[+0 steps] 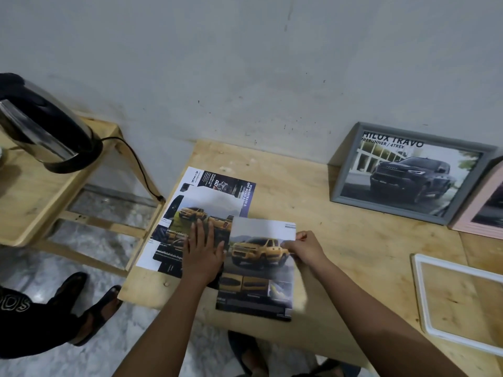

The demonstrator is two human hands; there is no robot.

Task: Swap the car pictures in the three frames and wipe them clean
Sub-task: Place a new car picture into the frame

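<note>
Two hands work on the wooden surface (340, 240): left hand (202, 254) lies flat, fingers extended, on the brochure stack (190, 202); right hand (304, 250) pinches the yellow-truck page (258, 268). Grey frame (408, 172) and pink frame (481, 210) lean against the wall; a white frame (424, 308) lies flat at right.

Plywood table (340, 213) — car brochures (206, 202), white frame (424, 303) (empty)

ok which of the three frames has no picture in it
The white frame lying flat at the table's right edge: bare wood shows through it. The grey frame leaning on the wall holds a dark truck picture, and the pink frame beside it holds a picture too.
</note>
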